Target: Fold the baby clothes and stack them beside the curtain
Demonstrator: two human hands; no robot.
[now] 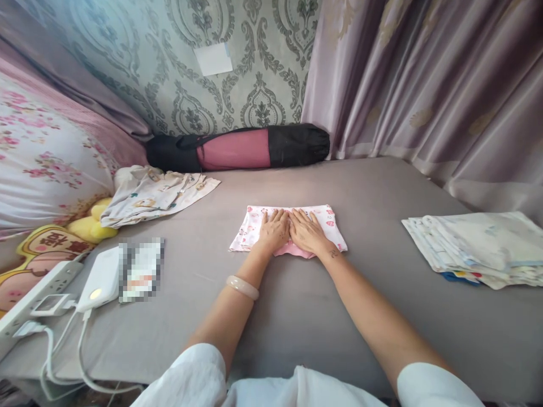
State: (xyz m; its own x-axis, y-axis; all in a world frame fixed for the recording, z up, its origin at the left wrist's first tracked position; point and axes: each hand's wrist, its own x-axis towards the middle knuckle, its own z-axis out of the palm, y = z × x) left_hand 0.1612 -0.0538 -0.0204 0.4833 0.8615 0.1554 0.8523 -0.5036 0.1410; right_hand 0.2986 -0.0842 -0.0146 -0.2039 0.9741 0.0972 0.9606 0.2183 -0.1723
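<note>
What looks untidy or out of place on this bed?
Only the cream printed garment at the far left: it lies crumpled, unlike the squared stack of folded cloths at right. The pink cloth under the left hand and right hand lies flat and folded.

Left hand (pixel 275 229), right hand (pixel 306 232) flat, side by side on pink printed cloth (pixel 328 223); grey bed sheet (pixel 297 305).
</note>
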